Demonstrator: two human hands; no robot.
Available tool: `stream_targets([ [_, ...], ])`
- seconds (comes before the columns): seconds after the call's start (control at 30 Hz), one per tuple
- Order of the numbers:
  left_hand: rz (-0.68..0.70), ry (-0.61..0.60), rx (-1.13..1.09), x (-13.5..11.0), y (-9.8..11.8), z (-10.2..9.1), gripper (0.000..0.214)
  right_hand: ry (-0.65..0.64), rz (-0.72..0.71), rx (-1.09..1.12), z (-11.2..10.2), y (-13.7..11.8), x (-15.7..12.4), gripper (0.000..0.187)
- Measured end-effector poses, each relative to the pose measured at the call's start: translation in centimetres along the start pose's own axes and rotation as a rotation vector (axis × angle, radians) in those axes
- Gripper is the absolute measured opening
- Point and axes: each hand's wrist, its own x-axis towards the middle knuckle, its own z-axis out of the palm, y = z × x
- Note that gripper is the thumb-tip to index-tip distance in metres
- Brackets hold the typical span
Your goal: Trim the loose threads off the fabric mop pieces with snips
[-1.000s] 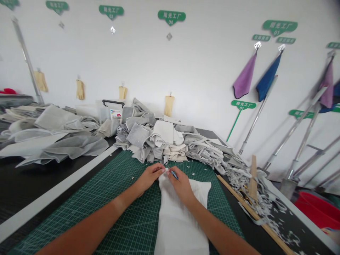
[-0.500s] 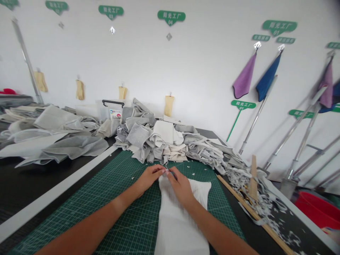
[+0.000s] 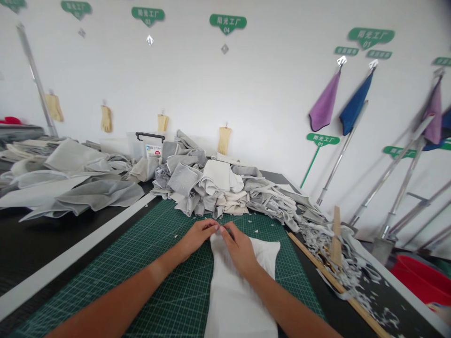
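A white piece of cloth (image 3: 239, 300) lies lengthwise on the green cutting mat (image 3: 169, 272), its near end running out of the bottom of the view. My left hand (image 3: 200, 234) pinches the cloth's far left corner between thumb and fingers. Close against it, my right hand (image 3: 241, 246) grips the same corner, its forearm lying across the cloth. The fingertips of both hands meet there and hide the exact bit of fabric between them. The cloth's far right corner spreads free on the mat.
A heap of grey and white cloths (image 3: 218, 183) lies beyond my hands. More grey cloths (image 3: 88, 188) are at left, near a clear plastic box (image 3: 144, 145). At right are a wooden strip (image 3: 338, 286), fabric scraps (image 3: 352, 258) and a red bucket (image 3: 423, 279).
Both hands stay at the same corner of the cloth. The fingers have shifted only slightly, with the right hand's fingertips drawn a little closer over the pinch.
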Motion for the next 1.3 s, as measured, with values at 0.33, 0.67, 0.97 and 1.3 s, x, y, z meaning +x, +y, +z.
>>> stream_targets([
  [0.33,-0.009,-0.009,-0.034,-0.02,-0.11,-0.11,0.032,-0.008,-0.016,0.002,-0.06,-0.17,-0.11,0.037],
  [0.67,-0.026,0.007,-0.079,-0.16,0.35,-0.14,0.033,0.028,-0.013,-0.022,0.01,-0.26,-0.26,0.036],
  [0.97,-0.025,0.014,-0.099,-0.28,0.27,-0.21,0.032,0.009,-0.038,-0.015,-0.1,-0.38,-0.17,0.034],
  [1.3,-0.034,0.03,-0.096,-0.43,0.49,-0.13,0.037,0.048,0.015,-0.023,-0.09,-0.04,-0.14,0.038],
])
